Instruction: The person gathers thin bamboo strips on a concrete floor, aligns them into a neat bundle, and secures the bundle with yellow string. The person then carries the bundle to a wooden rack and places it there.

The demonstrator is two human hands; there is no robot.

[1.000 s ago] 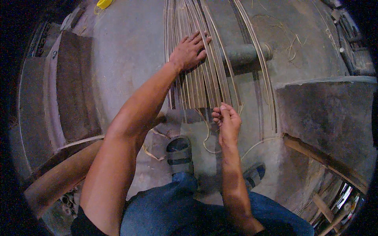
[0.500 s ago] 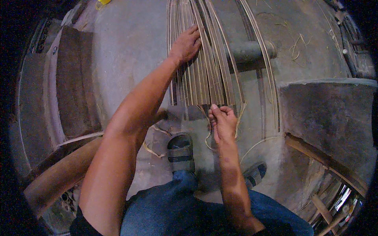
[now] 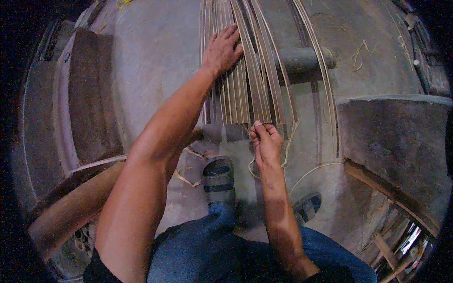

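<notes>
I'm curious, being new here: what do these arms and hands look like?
The left hand and right hand are bare: no glove, watch or wristband shows. A black sleeve ends on the left upper arm; dark cloth shows beside the right arm.

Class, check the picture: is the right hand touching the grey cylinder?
Apart. The head view shows strips and floor between the right hand and the grey cylinder.

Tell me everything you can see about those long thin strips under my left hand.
The strips are long, narrow and flat, pale tan to brown, looking like split bamboo. They lie side by side, some with dark gaps between, running off the top of the picture, most near ends roughly level. They cross above a grey cylinder. Your left hand lies palm down on them, while your right hand seems to pinch a near end.
</notes>
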